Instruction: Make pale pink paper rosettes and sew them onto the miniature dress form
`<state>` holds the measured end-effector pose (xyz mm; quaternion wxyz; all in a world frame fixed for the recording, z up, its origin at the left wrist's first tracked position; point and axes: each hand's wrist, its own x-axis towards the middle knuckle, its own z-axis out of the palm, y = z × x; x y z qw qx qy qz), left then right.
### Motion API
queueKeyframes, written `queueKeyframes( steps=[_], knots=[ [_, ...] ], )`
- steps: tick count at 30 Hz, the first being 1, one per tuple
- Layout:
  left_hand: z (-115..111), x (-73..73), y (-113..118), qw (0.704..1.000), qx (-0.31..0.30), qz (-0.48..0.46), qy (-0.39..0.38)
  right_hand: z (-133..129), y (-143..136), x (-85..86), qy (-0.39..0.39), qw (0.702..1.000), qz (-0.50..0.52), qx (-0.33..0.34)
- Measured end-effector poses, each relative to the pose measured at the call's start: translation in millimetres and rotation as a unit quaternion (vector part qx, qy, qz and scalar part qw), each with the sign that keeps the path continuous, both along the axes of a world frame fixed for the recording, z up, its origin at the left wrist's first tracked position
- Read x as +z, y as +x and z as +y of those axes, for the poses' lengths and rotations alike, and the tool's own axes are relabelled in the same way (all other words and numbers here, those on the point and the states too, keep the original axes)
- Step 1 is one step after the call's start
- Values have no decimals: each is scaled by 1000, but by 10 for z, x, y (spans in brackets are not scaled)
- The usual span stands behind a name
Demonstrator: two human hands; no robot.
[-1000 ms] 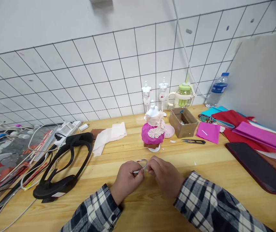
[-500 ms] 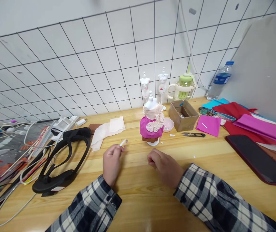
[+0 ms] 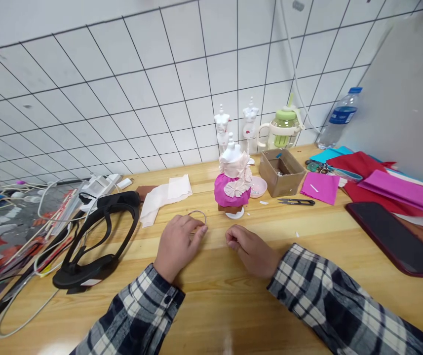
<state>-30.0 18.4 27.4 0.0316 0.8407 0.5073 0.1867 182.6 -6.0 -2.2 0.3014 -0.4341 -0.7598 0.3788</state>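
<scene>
A thin loop (image 3: 199, 211) arcs at the fingertips of the left hand (image 3: 179, 242), near the dressed miniature mannequin (image 3: 229, 191); the fingers are half-curled, and whether they grip it cannot be told. The right hand (image 3: 253, 250) makes a loose fist, its inside hidden. The water bottle (image 3: 330, 136) wears a blue label (image 3: 342, 115), its white lettering too small to read. The wood-grain table (image 3: 218, 310) meets a white tiled wall (image 3: 185, 84). Thread snips (image 3: 300, 202), an open cardboard box (image 3: 286, 184) and a smartphone (image 3: 396, 236) sit rightward; a black headset (image 3: 93, 272) lies left.

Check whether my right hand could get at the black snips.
Probably yes: the black snips lie ahead and to the right of your right hand, with nothing standing between.
</scene>
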Motion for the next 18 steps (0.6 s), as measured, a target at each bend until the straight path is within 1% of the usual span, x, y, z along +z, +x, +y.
queueKeyframes(
  steps=[2,3,6,9,11,14,15,16,18],
  knots=[
    [-95,20,70,993,-84,-57,-60,-3,-5,-11,3,1000,1,-2],
    [-139,20,109,989,-106,-60,-81,-4,-7,-18,5,1000,2,-5],
    [-221,0,207,988,-125,-43,-78,-7,-12,-33,13,1000,-3,-13],
    [-230,-26,236,988,-144,-26,-57,-16,-20,-26,20,1000,-6,-13],
    [-228,-42,231,981,-181,-34,-58,-27,-30,-14,14,1000,-4,-10],
    [-245,-69,237,959,-255,-99,-72,-33,-35,-6,7,1000,-13,-6],
    [-253,-78,246,952,-266,-130,-77,-29,-30,-8,12,1000,-24,-11],
    [-258,-88,256,948,-263,-161,-83,-21,-19,-10,21,999,-36,-20],
    [-253,-109,272,944,-220,-218,-115,0,15,-9,44,996,-49,-58]
  ],
)
